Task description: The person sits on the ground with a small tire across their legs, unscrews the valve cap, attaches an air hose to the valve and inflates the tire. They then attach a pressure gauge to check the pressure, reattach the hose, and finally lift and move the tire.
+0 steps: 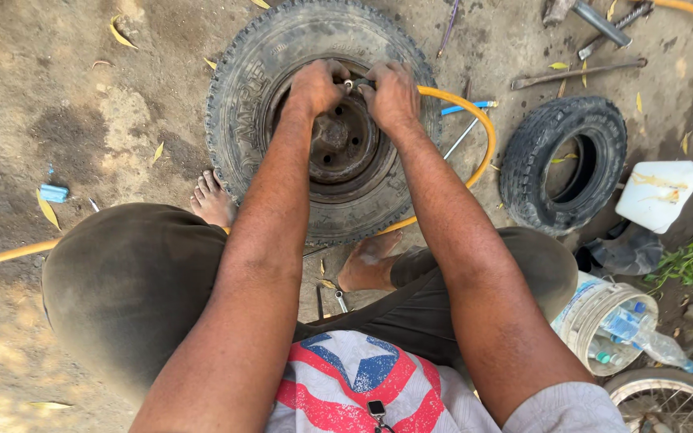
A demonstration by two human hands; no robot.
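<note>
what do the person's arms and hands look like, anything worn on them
Both arms are bare from the short pale sleeve on the right arm down to the fingers. The left hand and right hand wear no gloves, and no watch, ring or band shows. Both look dusty, with hair along the forearms.

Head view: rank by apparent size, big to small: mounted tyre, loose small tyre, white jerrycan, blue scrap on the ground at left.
1. Mounted tyre, both hands at its rim
2. Loose small tyre
3. White jerrycan
4. Blue scrap

All lie on the ground at similar depth, so the order looks safe.
</note>
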